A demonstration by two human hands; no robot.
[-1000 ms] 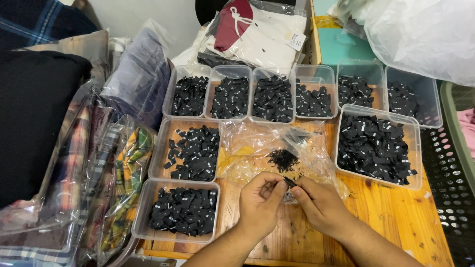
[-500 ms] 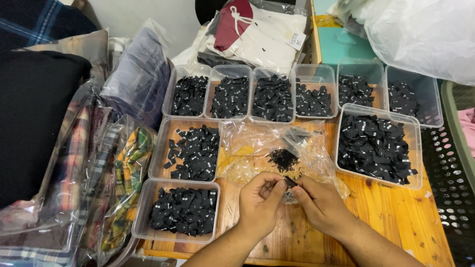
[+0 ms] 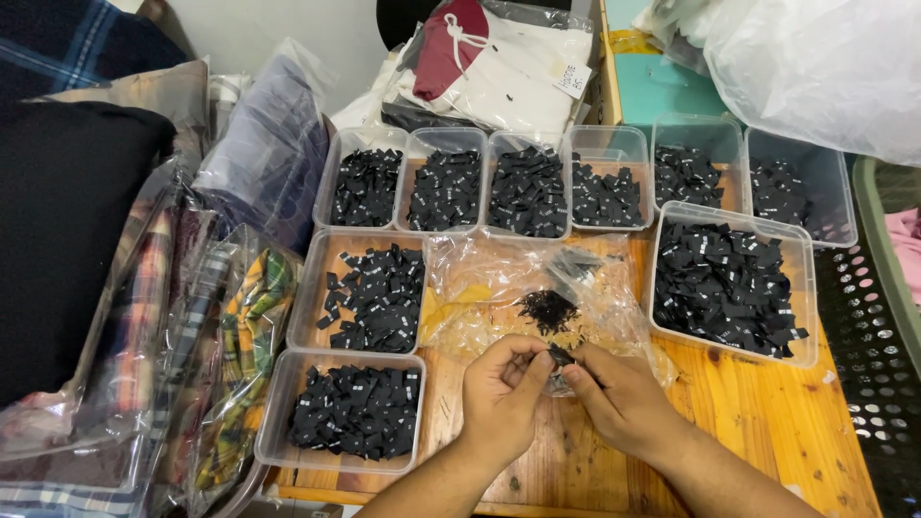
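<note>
Both hands meet over the wooden table (image 3: 767,422): left hand (image 3: 499,393) and right hand (image 3: 619,398) pinch one small black fabric label (image 3: 559,356) between fingertips (near the crinkled clear plastic bag (image 3: 499,297)), lying between them, slightly nearer the right.

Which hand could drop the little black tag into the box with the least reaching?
Probably the left hand. Both hands pinch the black tag, but the left sits beside the near box; the right hand has bare table around it.
</note>
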